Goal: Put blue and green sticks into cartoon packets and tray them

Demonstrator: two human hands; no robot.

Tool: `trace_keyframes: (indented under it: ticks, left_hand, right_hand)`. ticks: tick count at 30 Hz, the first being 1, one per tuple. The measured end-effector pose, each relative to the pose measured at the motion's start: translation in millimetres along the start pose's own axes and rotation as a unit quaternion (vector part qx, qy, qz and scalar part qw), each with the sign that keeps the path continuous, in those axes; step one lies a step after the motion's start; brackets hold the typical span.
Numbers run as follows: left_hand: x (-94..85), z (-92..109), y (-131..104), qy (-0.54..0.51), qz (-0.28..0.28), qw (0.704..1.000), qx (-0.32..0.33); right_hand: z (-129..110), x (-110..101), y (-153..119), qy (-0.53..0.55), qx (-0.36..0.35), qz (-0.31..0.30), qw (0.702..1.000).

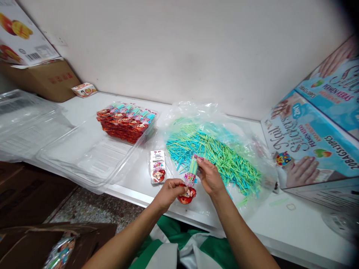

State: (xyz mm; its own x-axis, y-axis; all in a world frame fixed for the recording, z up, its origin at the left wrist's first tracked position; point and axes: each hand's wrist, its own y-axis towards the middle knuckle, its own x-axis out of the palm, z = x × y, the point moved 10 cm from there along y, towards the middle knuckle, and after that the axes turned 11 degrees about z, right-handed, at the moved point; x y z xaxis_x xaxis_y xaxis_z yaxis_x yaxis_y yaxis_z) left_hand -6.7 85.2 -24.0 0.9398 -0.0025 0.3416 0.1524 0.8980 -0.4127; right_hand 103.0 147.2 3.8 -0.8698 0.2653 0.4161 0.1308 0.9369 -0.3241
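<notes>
Between my hands is a small packet (191,174) with green sticks showing in its upper part and a red-haired cartoon head at its lower end. My left hand (170,191) pinches the lower end, and my right hand (209,174) grips the top edge. Behind them, blue and green sticks (213,153) lie heaped in an open clear plastic bag (193,108). A small stack of printed cards (157,167) lies left of my hands. Farther back on the left, many filled packets (126,121) stand in rows at the end of a clear tray (84,149).
More clear trays (25,119) are piled at the far left, before a brown carton (47,78) and a small box (84,89). Blue printed boxes (314,138) stand at the right. Open cartons (92,239) sit below the white table's front edge (134,197).
</notes>
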Motion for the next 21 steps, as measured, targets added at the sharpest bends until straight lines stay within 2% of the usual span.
trace_keyframes:
  ticks: [3, 7, 9, 16, 21]
  left_hand:
    - [1.2, -1.1, -0.2, -0.024, -0.003, 1.000, -0.001]
    - [7.2, -11.8, -4.4, -0.043, -0.019, 0.998, -0.043]
    - [9.7, -13.9, -5.9, -0.034, -0.028, 0.998, -0.042]
    - [8.2, -17.4, -4.5, 0.003, -0.035, 0.999, -0.024]
    - [11.8, -23.7, -4.7, 0.009, -0.039, 0.998, -0.038]
  right_hand:
    - [-0.1, 1.2, 0.1, 0.012, 0.000, 0.000, 1.000]
    - [-2.0, -7.8, 3.0, 0.008, -0.026, 0.039, 0.999]
    - [-2.4, -10.4, 3.0, -0.001, -0.037, 0.051, 0.998]
    - [-6.2, -1.3, -1.7, -0.039, -0.052, 0.024, 0.998]
    - [-6.8, -2.6, -0.5, -0.014, -0.056, 0.031, 0.998]
